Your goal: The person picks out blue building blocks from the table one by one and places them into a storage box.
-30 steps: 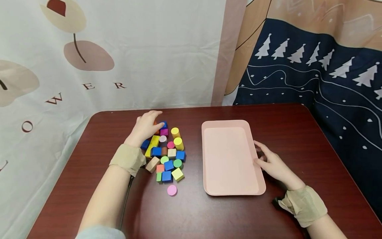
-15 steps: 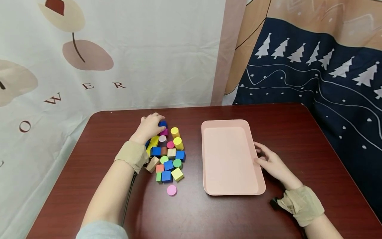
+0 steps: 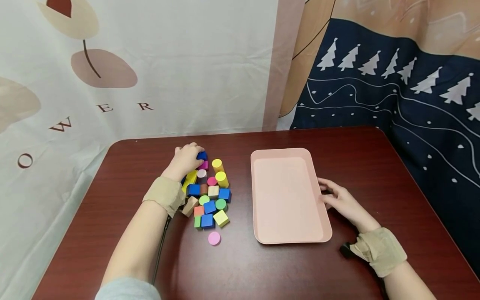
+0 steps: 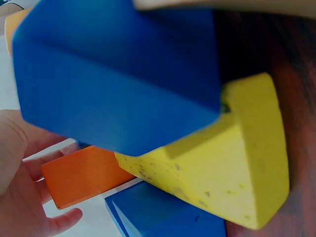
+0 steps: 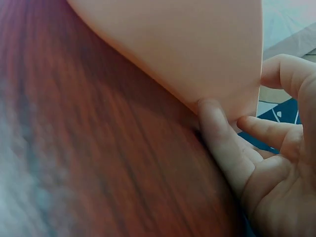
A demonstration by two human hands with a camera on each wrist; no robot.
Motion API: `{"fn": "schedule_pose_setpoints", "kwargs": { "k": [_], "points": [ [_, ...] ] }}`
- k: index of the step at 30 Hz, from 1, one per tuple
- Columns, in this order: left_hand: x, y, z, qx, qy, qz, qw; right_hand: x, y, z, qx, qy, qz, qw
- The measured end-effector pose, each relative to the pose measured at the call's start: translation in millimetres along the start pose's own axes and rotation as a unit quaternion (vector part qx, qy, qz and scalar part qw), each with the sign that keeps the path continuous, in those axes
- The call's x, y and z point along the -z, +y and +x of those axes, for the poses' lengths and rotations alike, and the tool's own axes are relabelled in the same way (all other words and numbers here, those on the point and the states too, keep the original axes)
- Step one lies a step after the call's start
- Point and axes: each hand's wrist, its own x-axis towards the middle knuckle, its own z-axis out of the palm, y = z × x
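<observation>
At the far end of a cluster of coloured wooden blocks, my left hand (image 3: 182, 161) is bent down. A blue block (image 3: 202, 155) shows between its index finger and thumb, a magenta block (image 3: 203, 165) beside the thumb. In the left wrist view, curled fingers lie close about one end of an orange block (image 4: 89, 175); I cannot tell which block they grip. A large blue block and a yellow block (image 4: 212, 168) fill the foreground there. My right hand (image 3: 344, 205) touches the right side of the pink tray (image 3: 288, 200), fingertips and thumb (image 5: 211, 111) against its outer wall.
Blue, green and yellow blocks and cylinders (image 3: 221, 179) spread toward the table's front, with a pink disc (image 3: 214, 238) nearest. The dark red wooden table (image 3: 232, 271) ends at a pale curtain (image 3: 195, 83) behind and a navy tree-print cloth (image 3: 412, 112) at right.
My left hand has moved slightly right and curled lower over the far blocks, covering the orange that showed earlier. The right hand stays at the tray; the head view has shifted a little.
</observation>
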Motion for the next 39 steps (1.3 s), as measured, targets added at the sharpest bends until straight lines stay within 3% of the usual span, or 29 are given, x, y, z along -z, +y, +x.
{"fn": "schedule_pose_setpoints", "kwargs": {
  "k": [6, 19, 39],
  "points": [
    [-0.9, 0.0, 3.2, -0.001, -0.005, -0.004, 1.0000, 3.1, 2.7, -0.1, -0.008, -0.018, 0.036, 0.999],
    [-3.4, -5.5, 4.6, -0.007, -0.005, 0.011, 0.9999, 4.1, 3.7, 0.2, -0.013, -0.031, 0.044, 0.998],
    [16.8, 2.5, 0.5, -0.024, 0.015, 0.001, 0.9996, 3.6, 3.7, -0.4, -0.002, -0.031, 0.048, 0.998]
  ]
}}
